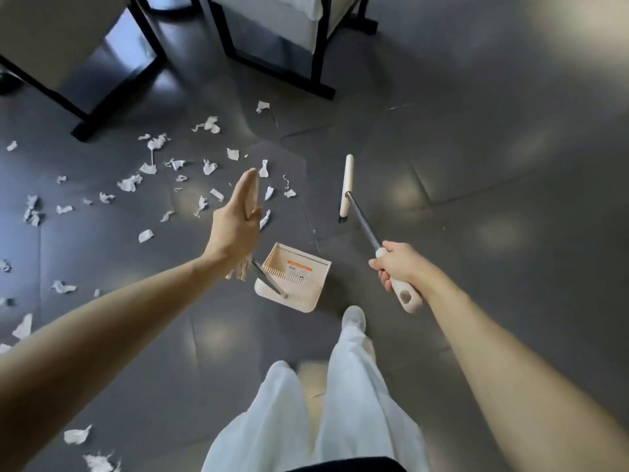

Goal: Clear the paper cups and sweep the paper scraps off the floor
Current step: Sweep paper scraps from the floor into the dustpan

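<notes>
Dark grey tile floor (476, 165), glossy, with patches of reflected light.

Item 1: white paper scraps (129, 182). They lie scattered over the left half of the floor, from near the black-framed furniture (320, 56) at the top down to the lower left corner. The nearest ones lie just beyond the left hand. None is in the dustpan.

Item 2: cream dustpan (299, 267). It stands on the floor near the middle, just ahead of the person's white shoe (354, 318). It has a toothed comb edge and an orange label inside. Its metal rod (269, 280) rises toward the left hand.

Item 3: left hand (235, 223). It is held edge-on above the dustpan, with the fingers straight and together and nothing curled round anything. A cream grip (255, 195) shows along the far side of the fingers. Whether the palm touches it cannot be told.

Item 4: right hand (401, 267). The fingers are wrapped firmly round the cream handle of the broom (362, 219). The steel shaft slants forward and down to the narrow cream broom head (348, 178), which stands on the floor right of the scraps and well apart from the dustpan. Dark bristles show at its near end.

The person wears white trousers (354, 386).
</notes>
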{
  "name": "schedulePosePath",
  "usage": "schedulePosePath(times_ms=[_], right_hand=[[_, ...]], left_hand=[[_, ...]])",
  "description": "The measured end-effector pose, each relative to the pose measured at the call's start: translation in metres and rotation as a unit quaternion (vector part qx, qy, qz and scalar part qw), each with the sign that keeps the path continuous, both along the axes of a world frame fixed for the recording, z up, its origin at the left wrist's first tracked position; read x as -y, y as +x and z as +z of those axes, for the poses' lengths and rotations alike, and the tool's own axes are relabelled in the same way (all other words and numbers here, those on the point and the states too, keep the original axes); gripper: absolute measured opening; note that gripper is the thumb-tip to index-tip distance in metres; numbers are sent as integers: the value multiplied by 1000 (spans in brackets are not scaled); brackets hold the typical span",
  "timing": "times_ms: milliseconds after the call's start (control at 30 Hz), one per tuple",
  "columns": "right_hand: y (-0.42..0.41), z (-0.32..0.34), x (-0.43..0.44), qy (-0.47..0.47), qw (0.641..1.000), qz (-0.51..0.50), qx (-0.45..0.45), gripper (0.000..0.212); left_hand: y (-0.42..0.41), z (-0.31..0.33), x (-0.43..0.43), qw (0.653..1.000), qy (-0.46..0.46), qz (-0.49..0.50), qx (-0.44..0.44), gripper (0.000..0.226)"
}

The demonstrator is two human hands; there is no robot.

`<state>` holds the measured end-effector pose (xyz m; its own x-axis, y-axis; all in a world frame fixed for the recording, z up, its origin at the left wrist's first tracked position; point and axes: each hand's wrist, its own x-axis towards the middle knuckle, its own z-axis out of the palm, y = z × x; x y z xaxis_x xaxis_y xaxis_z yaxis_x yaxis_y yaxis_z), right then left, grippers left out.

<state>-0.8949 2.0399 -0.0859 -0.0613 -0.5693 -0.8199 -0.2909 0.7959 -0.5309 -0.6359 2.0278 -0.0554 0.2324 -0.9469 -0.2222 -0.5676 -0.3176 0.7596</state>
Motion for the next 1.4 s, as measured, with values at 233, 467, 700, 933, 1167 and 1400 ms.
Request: schedulePosePath(times_ms=[233, 467, 700, 933, 1167, 1400], right_hand=[[-68, -49, 95, -1, 965, 207, -160, 64], [-41, -66, 112, 45, 949, 292, -112, 89], [-26, -17, 92, 112, 968, 224, 8, 58], [-27, 15, 98, 63, 972, 227, -7, 63], [-7, 9, 134, 20, 978, 206, -35, 75], [8, -10, 128, -22, 941, 306, -144, 67]], left_hand=[[-53, -38, 58, 999, 1, 49, 9, 60], [-63, -49, 89, 997, -6, 72, 24, 58], [-70, -51, 106, 997, 1, 76, 17, 58], [-52, -52, 82, 998, 5, 66, 11, 59], [-23, -48, 56, 996, -22, 81, 20, 60], [-1, -46, 43, 1000, -20, 19, 13, 58]])
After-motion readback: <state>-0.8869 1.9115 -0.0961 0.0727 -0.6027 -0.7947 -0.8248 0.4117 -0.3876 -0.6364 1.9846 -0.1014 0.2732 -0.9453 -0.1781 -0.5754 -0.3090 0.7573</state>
